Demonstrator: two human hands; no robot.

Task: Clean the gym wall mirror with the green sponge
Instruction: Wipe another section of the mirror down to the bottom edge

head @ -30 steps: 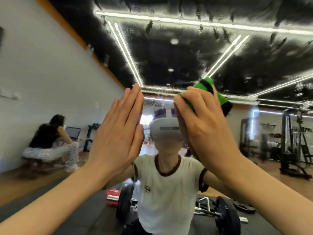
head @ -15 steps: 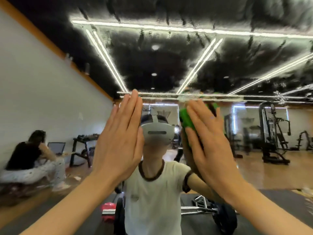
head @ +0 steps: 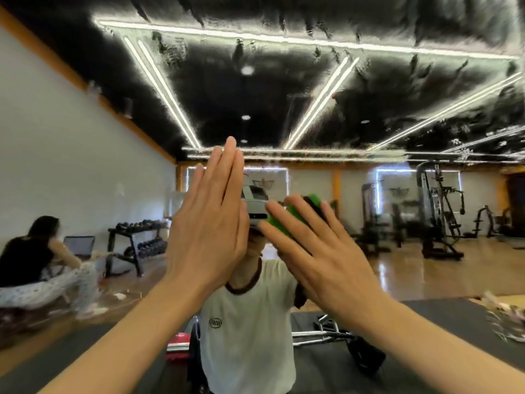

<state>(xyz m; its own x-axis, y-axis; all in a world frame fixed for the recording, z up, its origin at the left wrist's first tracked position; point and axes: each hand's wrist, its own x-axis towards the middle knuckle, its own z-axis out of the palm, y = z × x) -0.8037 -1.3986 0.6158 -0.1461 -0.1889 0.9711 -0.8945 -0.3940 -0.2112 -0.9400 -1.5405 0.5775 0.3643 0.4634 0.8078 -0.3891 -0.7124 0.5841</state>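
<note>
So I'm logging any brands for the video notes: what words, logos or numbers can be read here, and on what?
Oval logo on the white T-shirt reflected in the mirror: lettering too small and blurred to read.
Emblem on the far wall behind the headset: a shape only, no legible words.
Green sponge, under the right hand: no text visible.
Nothing else legible.

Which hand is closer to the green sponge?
The right hand. It presses the green sponge flat against the mirror, fingers straight over it. The left hand rests flat on the glass beside it, to the sponge's left, not touching it.
</note>
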